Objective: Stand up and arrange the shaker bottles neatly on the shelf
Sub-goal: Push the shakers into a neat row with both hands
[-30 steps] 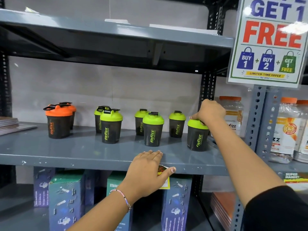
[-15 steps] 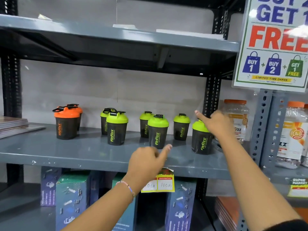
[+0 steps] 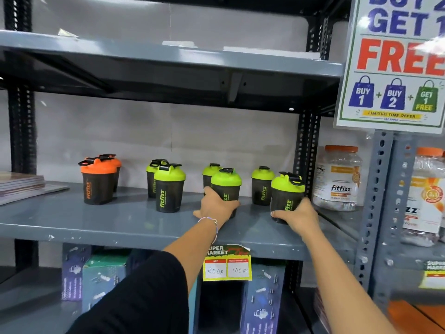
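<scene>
Dark shaker bottles stand upright in pairs on the grey shelf (image 3: 115, 222). Two orange-lidded ones (image 3: 97, 180) are at the left; a green-lidded pair (image 3: 169, 189) is beside them. My left hand (image 3: 215, 207) wraps the base of the front middle green-lidded shaker (image 3: 226, 183), with another shaker (image 3: 210, 171) just behind. My right hand (image 3: 298, 216) grips the lower body of the rightmost green-lidded shaker (image 3: 286, 191), near the shelf's front right. One more green-lidded shaker (image 3: 262, 186) stands behind, between the two held ones.
Clear Fitfizz jars (image 3: 338, 179) with orange lids stand right of the perforated upright (image 3: 307, 153). A stack of books (image 3: 21, 186) lies at the shelf's left end. A promo sign (image 3: 395, 63) hangs at upper right, a price tag (image 3: 227, 265) on the shelf edge, boxes (image 3: 101, 278) below.
Both hands were pointing in the air half a second ago; now each has dropped onto a shaker's base. The rightmost shaker sits nearer the front edge. The camera has moved closer.
</scene>
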Available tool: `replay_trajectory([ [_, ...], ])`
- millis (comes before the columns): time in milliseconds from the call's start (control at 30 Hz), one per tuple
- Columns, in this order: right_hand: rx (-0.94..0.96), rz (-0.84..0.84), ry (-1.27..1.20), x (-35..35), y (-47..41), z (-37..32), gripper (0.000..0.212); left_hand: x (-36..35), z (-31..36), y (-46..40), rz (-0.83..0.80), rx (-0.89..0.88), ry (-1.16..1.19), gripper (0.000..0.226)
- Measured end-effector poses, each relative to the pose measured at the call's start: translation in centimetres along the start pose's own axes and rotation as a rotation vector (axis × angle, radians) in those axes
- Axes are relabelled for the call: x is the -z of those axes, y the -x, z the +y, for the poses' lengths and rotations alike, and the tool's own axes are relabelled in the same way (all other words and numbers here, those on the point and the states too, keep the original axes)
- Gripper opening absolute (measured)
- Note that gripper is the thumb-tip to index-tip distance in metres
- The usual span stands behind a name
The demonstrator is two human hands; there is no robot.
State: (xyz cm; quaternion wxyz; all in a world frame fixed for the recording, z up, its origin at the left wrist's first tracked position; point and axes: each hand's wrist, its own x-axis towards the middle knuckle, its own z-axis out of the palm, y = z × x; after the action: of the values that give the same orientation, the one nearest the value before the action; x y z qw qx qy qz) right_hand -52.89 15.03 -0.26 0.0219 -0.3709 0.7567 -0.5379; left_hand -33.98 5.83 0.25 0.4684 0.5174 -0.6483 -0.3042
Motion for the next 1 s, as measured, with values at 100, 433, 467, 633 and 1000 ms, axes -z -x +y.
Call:
replay_trajectory([
  [100, 0.035, -0.05, 0.049, -1.9, 0.8, -1.3, 0.074, 1.2, -1.1, -0.5, 0.039, 0.003, -0.026, 0.061],
  [433, 0.074, -0.047, 0.107, -2.2, 2.2, -2.3, 0.07, 1.7, -1.8, -1.5, 0.086, -0.015, 0.014, 0.062],
  [467, 0.079, -0.048, 0.103, -2.1, 2.1, -2.6, 0.071, 1.7, -1.6, -1.6, 0.092, -0.022, 0.025, 0.063],
  [633, 0.096, -0.069, 0.096, -2.1, 1.4, -3.2, 0.074, 1.8, -1.1, -2.1, 0.098, -0.014, 0.048, 0.067],
  [1000, 0.159, 0.257, -0.196, -1.4, 9.2, -0.1, 0.045, 5.6, -4.7, 3.7, -0.066, -0.199, 0.238, 0.071],
])
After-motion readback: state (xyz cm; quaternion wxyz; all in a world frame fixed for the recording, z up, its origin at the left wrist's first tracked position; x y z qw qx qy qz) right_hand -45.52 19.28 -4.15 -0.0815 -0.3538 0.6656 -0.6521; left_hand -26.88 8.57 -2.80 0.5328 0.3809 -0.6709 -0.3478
